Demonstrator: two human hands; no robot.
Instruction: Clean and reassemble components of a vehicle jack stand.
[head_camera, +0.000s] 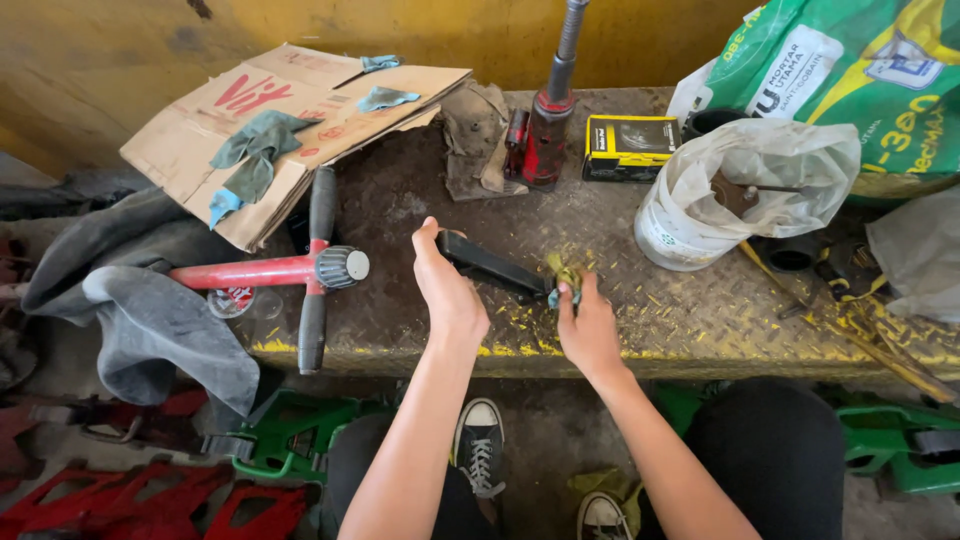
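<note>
Black flat bar (490, 265) lies mid surface (700, 320), angled. Your L hand (448, 285) has fingers clamped on its far end; your R hand (588, 325) pinches a yellowish rag (563, 275) vs its near end. Red jack (545, 125) stands behind, white bucket (680, 235) to the R.

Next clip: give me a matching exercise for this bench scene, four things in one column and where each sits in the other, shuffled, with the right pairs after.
Things:
1. black bar
2. yellow rag
3. grey-green cloth
4. yellow and black box

Places:
A. lying on the flattened cardboard at the back left
B. pinched in the right hand
C. beside the red jack, at the back of the bench
D. held at one end by the left hand, other end towards the right hand

Pairs: 1-D, 2-B, 3-A, 4-C
</note>
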